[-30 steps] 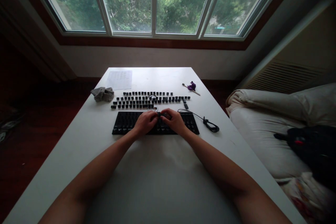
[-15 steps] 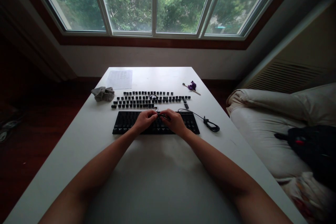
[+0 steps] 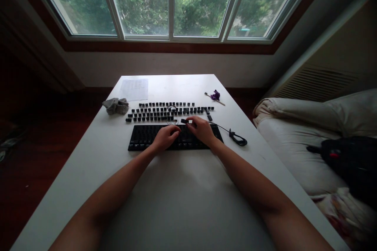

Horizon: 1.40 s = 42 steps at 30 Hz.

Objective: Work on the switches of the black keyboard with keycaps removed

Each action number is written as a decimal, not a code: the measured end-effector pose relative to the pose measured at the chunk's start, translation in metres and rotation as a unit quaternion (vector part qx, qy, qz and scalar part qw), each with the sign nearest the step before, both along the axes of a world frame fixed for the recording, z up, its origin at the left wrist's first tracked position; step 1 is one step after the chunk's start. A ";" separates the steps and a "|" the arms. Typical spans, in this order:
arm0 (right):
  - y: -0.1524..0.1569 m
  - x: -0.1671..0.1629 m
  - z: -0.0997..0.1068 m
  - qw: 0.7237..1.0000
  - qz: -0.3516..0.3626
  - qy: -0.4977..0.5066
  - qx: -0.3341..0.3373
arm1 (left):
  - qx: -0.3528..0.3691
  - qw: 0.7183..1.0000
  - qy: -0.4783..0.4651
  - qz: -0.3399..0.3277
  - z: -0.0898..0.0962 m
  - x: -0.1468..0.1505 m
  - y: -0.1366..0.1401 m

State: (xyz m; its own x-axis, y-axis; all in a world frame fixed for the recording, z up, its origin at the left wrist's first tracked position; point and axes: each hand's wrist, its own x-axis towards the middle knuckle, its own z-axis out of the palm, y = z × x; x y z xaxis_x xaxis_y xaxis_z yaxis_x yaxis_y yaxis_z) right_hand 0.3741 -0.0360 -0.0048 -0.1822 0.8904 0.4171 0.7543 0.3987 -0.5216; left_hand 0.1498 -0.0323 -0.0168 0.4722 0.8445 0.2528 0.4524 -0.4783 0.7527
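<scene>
A black keyboard (image 3: 141,137) lies on the white table (image 3: 176,204). Behind it, several loose black keycaps (image 3: 165,111) sit in rows. My left hand (image 3: 166,138) rests on the keyboard's middle with its fingers curled; whether it pinches the thin wire tool near its fingertips is too small to tell. My right hand (image 3: 203,129) hovers at the keyboard's far edge and pinches a small black keycap (image 3: 184,121) between fingertips, just in front of the keycap rows.
The keyboard's black cable (image 3: 237,138) coils at the right. A grey crumpled cloth (image 3: 116,106) and a paper sheet (image 3: 134,89) lie at the back left, a purple item on a stick (image 3: 215,95) at the back right. A sofa with cushions (image 3: 309,141) stands right of the table.
My right hand has lifted from the keyboard's middle and moved back toward the keycap rows with a black keycap. My left hand stayed on the keyboard.
</scene>
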 end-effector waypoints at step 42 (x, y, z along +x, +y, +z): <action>0.082 -0.017 -0.012 0.990 0.014 -0.132 -0.053 | 0.124 0.981 0.149 -0.023 0.007 0.001 -0.012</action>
State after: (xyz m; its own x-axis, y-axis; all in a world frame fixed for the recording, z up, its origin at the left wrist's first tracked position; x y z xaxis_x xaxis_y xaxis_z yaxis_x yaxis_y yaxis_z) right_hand 0.3567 0.0464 -0.0167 -0.2981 0.9195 0.2562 0.8587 0.3755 -0.3487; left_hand 0.1507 -0.0441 -0.0097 0.5919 0.7509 0.2930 0.6082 -0.6546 0.4489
